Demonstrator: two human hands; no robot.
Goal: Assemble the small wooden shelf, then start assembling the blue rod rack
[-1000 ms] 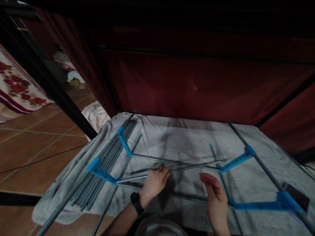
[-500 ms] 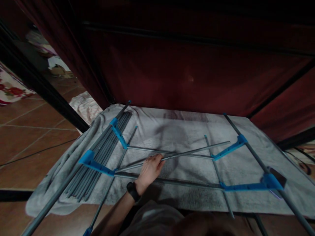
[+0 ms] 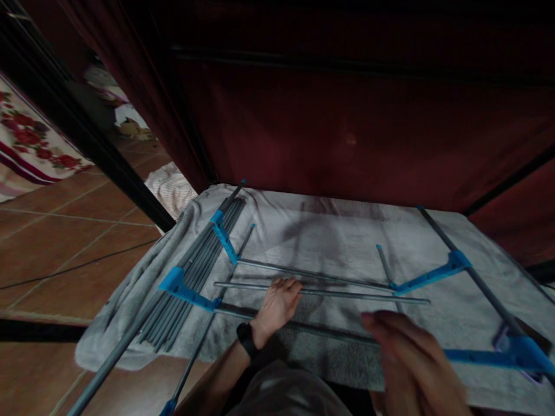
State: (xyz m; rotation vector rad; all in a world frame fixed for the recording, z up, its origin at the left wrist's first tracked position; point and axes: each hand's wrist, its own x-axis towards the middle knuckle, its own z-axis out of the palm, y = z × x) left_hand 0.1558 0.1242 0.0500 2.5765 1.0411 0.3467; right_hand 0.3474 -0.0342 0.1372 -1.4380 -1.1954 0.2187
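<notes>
My left hand (image 3: 280, 303), with a dark watch on its wrist, is closed around a loose grey metal tube (image 3: 347, 294). The tube lies nearly level across a rack frame of grey tubes and blue plastic brackets (image 3: 225, 240), between its two crossbars. Over the frame's near right side, my right hand (image 3: 416, 358) looks blurred, its fingers stretched forward and apart from the tube. It covers part of the near crossbar (image 3: 329, 330) and the inner end of the near right bracket (image 3: 485, 357).
Several loose grey tubes (image 3: 195, 277) lie bundled under the frame's left side. A grey blanket (image 3: 113, 323) spreads beneath everything. Behind stands a dark red panel (image 3: 325, 133). A cable (image 3: 78, 267) crosses the tiled floor (image 3: 39, 237) at left. A dark flat object lies under the right bracket.
The loose tube has swung from a slant to nearly level, its right end coming down and nearer. My right hand has come into view at the lower right. The view has shifted slightly.
</notes>
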